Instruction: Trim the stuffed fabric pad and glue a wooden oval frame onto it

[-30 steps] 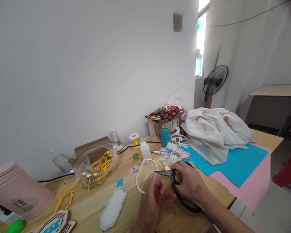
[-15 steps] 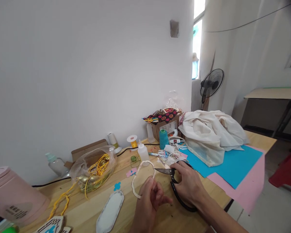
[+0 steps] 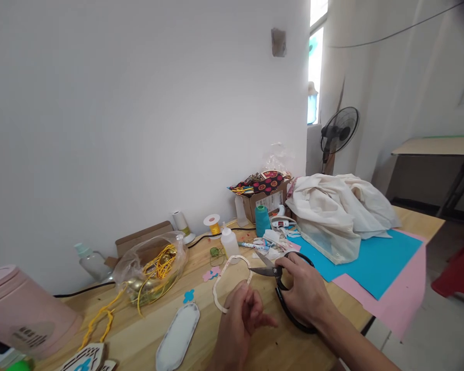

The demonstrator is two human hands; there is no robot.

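Observation:
Pinched between the fingers of my left hand (image 3: 242,314) is a thin cream-coloured frame (image 3: 217,282) with a wavy outline and an open middle. My right hand (image 3: 305,291) is wrapped round the black handles of a pair of scissors (image 3: 266,270). The blades are apart and point left, the lower tip at the right edge of the frame. An elongated white panel (image 3: 178,337) lies on the table left of my left hand. Near it are a blue paper flower (image 3: 188,296) and small pink and blue cut-outs (image 3: 211,274).
A plastic bag with yellow cord (image 3: 150,273), a pink bin (image 3: 27,314), a white squeeze bottle (image 3: 229,242) and a teal thread cone (image 3: 262,221) stand around. Paper scraps (image 3: 272,239) lie behind the scissors. White cloth (image 3: 336,211) covers part of the blue sheet (image 3: 386,263) at right.
The scissor blades have opened wider, with the upper blade now raised. The view has shifted slightly; my left hand still holds the frame.

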